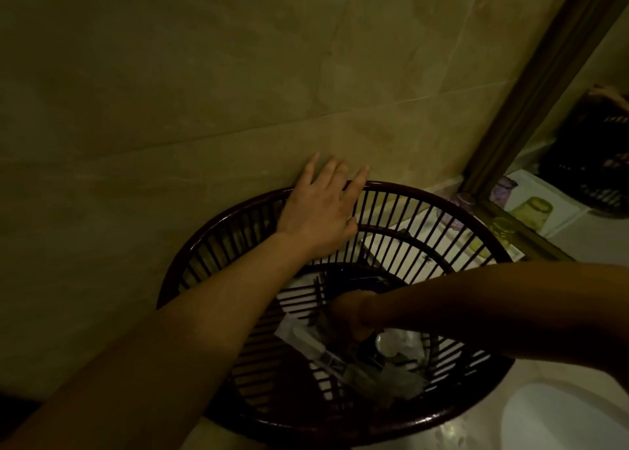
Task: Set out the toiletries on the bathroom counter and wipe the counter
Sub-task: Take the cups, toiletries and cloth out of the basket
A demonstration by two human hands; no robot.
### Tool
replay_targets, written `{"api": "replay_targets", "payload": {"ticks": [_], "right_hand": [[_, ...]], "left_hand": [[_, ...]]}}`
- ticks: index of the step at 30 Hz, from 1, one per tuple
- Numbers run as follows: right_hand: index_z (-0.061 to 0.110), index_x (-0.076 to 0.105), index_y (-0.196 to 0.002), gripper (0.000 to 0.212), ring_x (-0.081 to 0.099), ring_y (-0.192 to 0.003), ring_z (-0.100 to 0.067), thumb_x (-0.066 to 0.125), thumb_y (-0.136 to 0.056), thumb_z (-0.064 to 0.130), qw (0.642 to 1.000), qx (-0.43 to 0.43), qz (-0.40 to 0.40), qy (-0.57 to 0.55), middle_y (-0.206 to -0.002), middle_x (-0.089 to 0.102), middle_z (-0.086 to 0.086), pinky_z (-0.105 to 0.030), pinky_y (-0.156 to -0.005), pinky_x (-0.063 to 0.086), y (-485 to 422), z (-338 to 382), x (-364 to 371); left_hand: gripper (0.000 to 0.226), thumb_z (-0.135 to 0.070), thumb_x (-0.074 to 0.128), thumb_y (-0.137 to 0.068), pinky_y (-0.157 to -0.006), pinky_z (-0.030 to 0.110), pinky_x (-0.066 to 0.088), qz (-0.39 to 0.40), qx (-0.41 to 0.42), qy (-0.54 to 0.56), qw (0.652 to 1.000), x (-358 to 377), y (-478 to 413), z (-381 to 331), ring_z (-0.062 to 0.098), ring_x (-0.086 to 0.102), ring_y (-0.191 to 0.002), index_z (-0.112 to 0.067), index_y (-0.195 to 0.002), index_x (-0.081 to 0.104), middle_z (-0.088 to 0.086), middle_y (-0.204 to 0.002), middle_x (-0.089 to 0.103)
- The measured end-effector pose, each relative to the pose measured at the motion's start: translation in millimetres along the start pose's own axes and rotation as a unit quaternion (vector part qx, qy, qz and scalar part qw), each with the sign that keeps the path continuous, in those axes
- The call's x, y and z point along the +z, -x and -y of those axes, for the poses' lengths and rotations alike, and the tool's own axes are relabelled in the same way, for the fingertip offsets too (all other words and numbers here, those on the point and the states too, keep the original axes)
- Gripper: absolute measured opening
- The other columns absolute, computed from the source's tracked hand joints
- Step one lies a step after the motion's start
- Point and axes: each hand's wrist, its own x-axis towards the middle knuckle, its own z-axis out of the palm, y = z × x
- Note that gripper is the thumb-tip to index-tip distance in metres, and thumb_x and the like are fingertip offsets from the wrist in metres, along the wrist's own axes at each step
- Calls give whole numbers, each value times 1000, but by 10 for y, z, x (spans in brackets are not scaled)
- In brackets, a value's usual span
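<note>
A dark red slatted plastic basket (pixel 340 429) stands on the pale counter against the tiled wall. My left hand (pixel 320 211) lies flat on its far rim, fingers spread and pointing at the wall. My right hand (pixel 350 313) reaches down inside the basket, in deep shadow, its fingers curled among the toiletries. Those include a long white packet (pixel 316 344) and a clear-wrapped item (pixel 398 344) on the basket's bottom. Whether the right hand has hold of anything is too dark to tell.
A framed mirror (pixel 531 85) stands at the right. At its foot, a purple glass (pixel 464 199) and a yellow-green glass (pixel 503 228) sit upside down behind the basket. The white sink bowl (pixel 561 415) is at the lower right.
</note>
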Motion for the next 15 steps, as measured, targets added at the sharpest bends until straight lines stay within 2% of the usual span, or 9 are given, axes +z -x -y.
{"api": "replay_targets", "payload": {"ticks": [2,4,6,8,10,13,15], "right_hand": [[9,63,-123,35,63,-90,-20,65,-92,24,995,27,6,-101,-118,66,-9,-33,-82,53,87,-63,-83],[6,63,-122,32,62,-72,-15,66,-91,14,977,43,35,-206,-120,67,-12,-30,-72,53,257,-146,-167],[10,67,-113,26,69,-70,-18,71,-87,13,963,44,-41,-263,-108,73,-9,-27,-64,57,543,-251,-221],[12,68,-106,22,73,-77,-19,73,-85,15,950,8,-131,-283,-93,74,-6,-23,-63,57,898,-371,-240],[17,66,-106,24,72,-72,-11,75,-83,14,924,-26,-195,-329,-84,72,1,-19,-60,54,1284,-469,-244],[29,62,-106,35,73,-71,-7,75,-82,7,832,-46,-296,-467,-79,74,4,-15,-56,55,1857,-627,-205],[31,60,-106,37,74,-77,-9,74,-80,8,733,-58,-399,-547,-87,75,7,-14,-58,55,2191,-768,-148]], "left_hand": [[77,-53,33,-91,-120,53,2,1,2,2,1000,1,0,-5,30,21,-145,-16,-154,6,15,-154,32],[75,-52,32,-92,-120,51,2,1,0,11,1000,-1,-7,-5,29,23,-145,-17,-154,9,14,-153,35],[70,-48,31,-94,-120,49,6,-2,-5,31,999,-7,-16,7,28,26,-143,-17,-154,14,13,-151,38],[65,-45,30,-95,-119,47,12,-3,-12,56,998,-20,-25,17,27,30,-141,-17,-153,20,11,-149,42],[62,-41,29,-95,-118,46,16,-2,-15,71,997,-41,-38,17,26,32,-140,-17,-152,24,9,-147,44],[63,-39,23,-92,-118,45,16,6,-20,83,996,-72,-48,5,26,34,-138,-18,-151,26,8,-146,45],[63,-39,23,-92,-118,45,16,3,-28,83,996,-78,-39,-9,25,34,-138,-19,-151,26,8,-147,44]]}}
